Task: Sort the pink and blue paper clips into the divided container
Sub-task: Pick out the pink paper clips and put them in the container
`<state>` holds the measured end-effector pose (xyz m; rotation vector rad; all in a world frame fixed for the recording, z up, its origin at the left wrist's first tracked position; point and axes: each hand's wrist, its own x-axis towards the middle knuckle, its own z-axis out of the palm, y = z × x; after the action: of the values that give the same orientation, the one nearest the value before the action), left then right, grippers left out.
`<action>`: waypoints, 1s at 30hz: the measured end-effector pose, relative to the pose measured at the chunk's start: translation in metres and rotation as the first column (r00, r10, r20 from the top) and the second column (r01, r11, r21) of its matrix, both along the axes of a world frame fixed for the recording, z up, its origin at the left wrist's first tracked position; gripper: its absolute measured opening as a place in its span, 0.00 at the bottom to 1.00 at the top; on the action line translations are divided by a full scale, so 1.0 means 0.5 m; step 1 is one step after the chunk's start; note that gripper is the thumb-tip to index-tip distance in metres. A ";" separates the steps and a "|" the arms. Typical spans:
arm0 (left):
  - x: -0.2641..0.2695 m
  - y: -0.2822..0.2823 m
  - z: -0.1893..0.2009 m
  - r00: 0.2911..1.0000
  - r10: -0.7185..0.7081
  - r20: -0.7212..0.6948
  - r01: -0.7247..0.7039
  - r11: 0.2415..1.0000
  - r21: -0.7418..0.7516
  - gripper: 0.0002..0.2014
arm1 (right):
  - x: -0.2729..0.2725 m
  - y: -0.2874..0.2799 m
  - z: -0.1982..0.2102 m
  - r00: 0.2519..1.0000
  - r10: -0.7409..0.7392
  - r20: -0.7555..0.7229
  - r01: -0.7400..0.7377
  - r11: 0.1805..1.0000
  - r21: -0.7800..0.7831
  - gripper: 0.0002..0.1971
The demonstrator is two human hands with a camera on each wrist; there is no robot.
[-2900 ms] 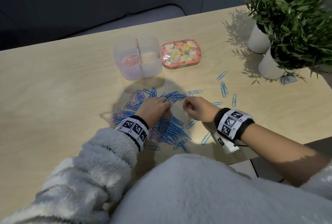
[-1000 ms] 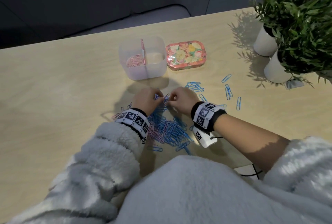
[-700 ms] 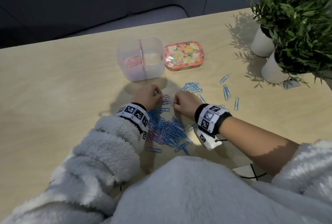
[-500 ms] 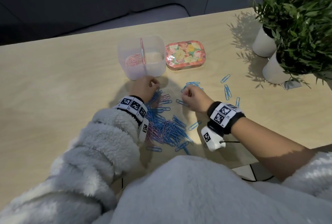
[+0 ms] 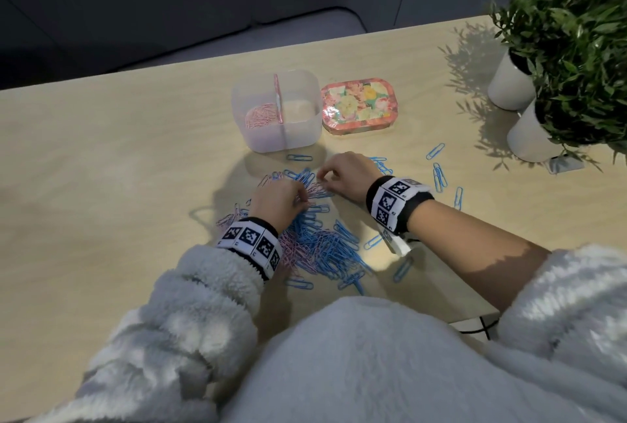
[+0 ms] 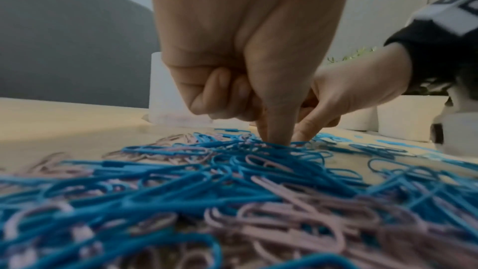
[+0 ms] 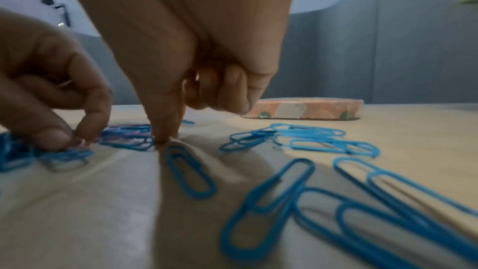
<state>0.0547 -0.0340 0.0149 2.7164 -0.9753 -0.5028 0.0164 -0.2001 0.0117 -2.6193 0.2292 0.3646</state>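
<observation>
Both hands work the far edge of the clip pile (image 5: 319, 246). The left hand (image 5: 280, 202), fingers curled, pinches at clips; so does the right hand (image 5: 346, 175). The container (image 5: 305, 137) sits just beyond, pink clips (image 5: 259, 115) in its left half.

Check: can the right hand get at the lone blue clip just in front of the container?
Probably yes. The right hand is beside the lone blue clip, which lies flat on bare table before the container; nothing lies between.
</observation>
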 end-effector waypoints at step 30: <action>0.056 0.008 0.014 0.622 0.162 -0.766 -0.540 0.797 -0.269 0.12 | -0.079 -0.051 -0.028 0.991 -0.003 -0.134 0.013 0.997 0.076 0.06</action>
<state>0.0826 -0.0300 0.0221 1.8889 -0.2466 -0.9756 -0.0230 -0.2256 -0.0025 -2.5204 0.2656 0.5371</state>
